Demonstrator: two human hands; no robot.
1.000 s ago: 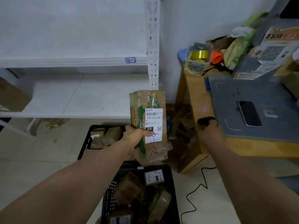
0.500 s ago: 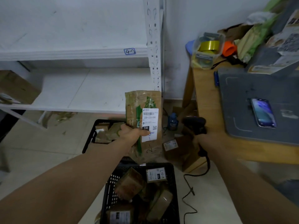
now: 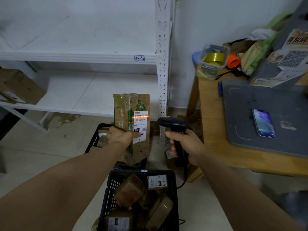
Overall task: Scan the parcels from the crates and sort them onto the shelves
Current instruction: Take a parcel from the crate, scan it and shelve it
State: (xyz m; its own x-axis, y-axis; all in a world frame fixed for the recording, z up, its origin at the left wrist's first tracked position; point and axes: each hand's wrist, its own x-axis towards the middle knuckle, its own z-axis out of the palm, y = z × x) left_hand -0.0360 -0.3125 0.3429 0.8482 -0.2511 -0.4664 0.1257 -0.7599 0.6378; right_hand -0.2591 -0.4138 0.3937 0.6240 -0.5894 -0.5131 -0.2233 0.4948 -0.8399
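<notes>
Scanning is noted as under way. Shelves (image 3: 80,57) are seen nearly bare, so most sorting is judged undone; several parcels lie in the crate (image 3: 108,189). Gripped by the left hand (image 3: 121,135), one parcel (image 3: 128,107) is held upright, red beam across its barcode. Scanner (image 3: 173,125) is grasped by the right hand (image 3: 188,145). Shelving is left.

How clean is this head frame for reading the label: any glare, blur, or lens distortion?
Head view: dim, bluish room light; the orange line from the scanner blooms over the barcode on the label of the parcel, yet 220-220-C40 below reads clearly. Head view: the edges go soft, notably the desk clutter at right, and the wide lens stretches both forearms at the bottom.
</notes>
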